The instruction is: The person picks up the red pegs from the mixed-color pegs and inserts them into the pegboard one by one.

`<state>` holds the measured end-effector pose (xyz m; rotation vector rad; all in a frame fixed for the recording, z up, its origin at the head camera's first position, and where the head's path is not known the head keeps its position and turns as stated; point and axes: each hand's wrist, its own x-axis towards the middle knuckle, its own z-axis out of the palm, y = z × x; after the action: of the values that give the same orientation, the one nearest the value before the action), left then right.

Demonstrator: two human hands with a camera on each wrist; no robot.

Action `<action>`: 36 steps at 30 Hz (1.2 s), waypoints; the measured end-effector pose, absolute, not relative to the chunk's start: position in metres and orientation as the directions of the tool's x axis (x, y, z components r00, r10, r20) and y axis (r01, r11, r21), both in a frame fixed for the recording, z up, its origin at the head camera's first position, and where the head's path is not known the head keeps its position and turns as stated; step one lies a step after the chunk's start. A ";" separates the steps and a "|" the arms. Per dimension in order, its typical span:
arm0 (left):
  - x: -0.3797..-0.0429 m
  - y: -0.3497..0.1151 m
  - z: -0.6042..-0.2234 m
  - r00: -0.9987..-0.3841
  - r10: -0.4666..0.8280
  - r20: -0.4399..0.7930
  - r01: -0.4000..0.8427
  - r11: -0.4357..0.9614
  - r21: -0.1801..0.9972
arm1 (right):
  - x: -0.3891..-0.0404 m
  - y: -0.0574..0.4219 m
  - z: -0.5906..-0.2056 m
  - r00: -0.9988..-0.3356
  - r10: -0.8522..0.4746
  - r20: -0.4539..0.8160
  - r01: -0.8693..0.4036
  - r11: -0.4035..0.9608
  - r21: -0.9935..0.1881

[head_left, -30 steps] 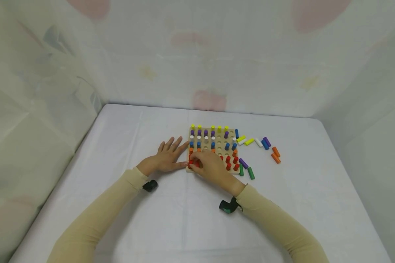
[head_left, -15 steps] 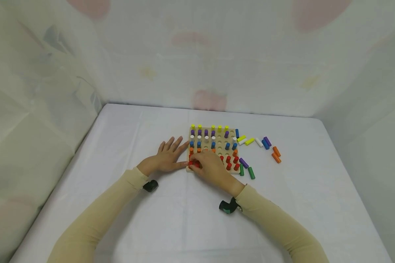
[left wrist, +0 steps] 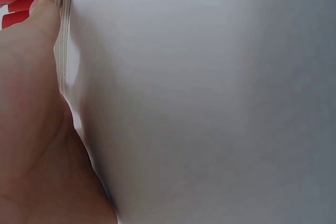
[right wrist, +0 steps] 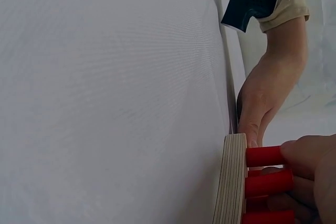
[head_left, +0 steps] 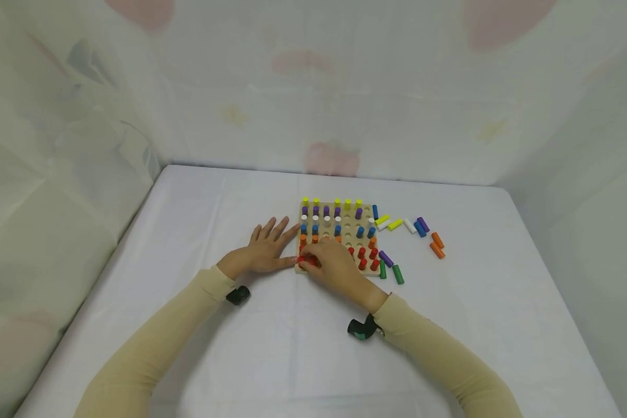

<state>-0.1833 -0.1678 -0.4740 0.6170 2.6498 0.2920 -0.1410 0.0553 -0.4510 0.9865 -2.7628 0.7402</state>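
A wooden pegboard (head_left: 348, 238) lies on the table, with upright pegs in rows of yellow, purple, white, blue, orange and red. My right hand (head_left: 339, 268) reaches over its front left part and pinches a red peg (right wrist: 264, 156) that stands at the board's corner. Beside it in the right wrist view rises another red peg (right wrist: 269, 183). My left hand (head_left: 263, 252) lies with its fingers spread to the left of the board, thumb and index fingertips at the left edge. In the left wrist view, the left thumb touches the board's layered side (left wrist: 59, 40). My right hand hides several front pegs.
Loose pegs lie to the right of the board: two green pegs (head_left: 398, 274), a purple peg (head_left: 385, 259), two orange pegs (head_left: 437, 250), and several yellow, white and blue ones near a yellow peg (head_left: 395, 224). White cloth covers the table (head_left: 271, 360); patterned curtains (head_left: 397, 116) stand around it.
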 end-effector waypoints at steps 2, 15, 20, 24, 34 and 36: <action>-0.184 -0.168 -0.476 -0.821 0.461 -0.338 0.377 0.881 0.286 | -0.141 0.056 -0.451 -0.781 -0.566 0.263 -0.621 0.666 -0.412; -0.183 -0.164 -0.478 -0.826 0.469 -0.314 0.381 0.874 0.302 | -0.139 0.062 -0.451 -0.779 -0.557 0.288 -0.624 0.642 -0.446; -0.181 -0.163 -0.470 -0.823 0.483 -0.300 0.394 0.865 0.312 | -0.137 0.067 -0.447 -0.774 -0.552 0.311 -0.629 0.607 -0.486; -0.181 -0.164 -0.466 -0.826 0.480 -0.297 0.395 0.867 0.303 | -0.137 0.073 -0.444 -0.779 -0.534 0.329 -0.624 0.608 -0.491; -0.179 -0.167 -0.458 -0.836 0.492 -0.243 0.431 0.863 0.263 | -0.142 0.105 -0.431 -0.797 -0.480 0.366 -0.604 0.643 -0.471; -0.178 -0.168 -0.456 -0.842 0.494 -0.218 0.440 0.861 0.253 | -0.144 0.114 -0.428 -0.799 -0.468 0.377 -0.600 0.659 -0.454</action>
<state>-0.1776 -0.1680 -0.4562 0.7073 2.7594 0.2798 -0.1438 0.1138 -0.4276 0.8657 -2.6486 0.8469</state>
